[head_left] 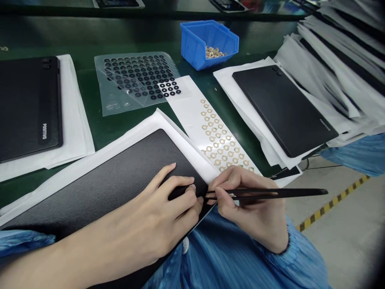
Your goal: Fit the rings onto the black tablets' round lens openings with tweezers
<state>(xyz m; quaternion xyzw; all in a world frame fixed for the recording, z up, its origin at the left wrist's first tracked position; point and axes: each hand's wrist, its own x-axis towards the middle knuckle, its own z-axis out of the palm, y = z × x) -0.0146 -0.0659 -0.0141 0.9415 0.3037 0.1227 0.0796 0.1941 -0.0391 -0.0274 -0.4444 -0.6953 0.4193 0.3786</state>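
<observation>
A black tablet [120, 172] lies back side up on a white sheet [141, 120] at the table's front edge. My left hand [168, 212] rests across it near the right corner, fingers apart and partly bent, fingertips touching the surface. My right hand [252, 200] pinches a pair of black tweezers [288, 192]. Their tips point left at the tablet's corner, close to my left fingertips; whether they grip anything is hidden. Just beyond, a white sheet of gold ring stickers [221, 136] reaches under the tablet's wrapping, with black rings on a clear film [135, 76] behind it.
Beyond the stickers a blue bin [195, 44] holds small gold-coloured pieces [213, 52]. Another black tablet [30, 104] sits on white sheets to the left. One more tablet [282, 108] lies at the right, beside a tall stack of wrapped sheets [339, 68].
</observation>
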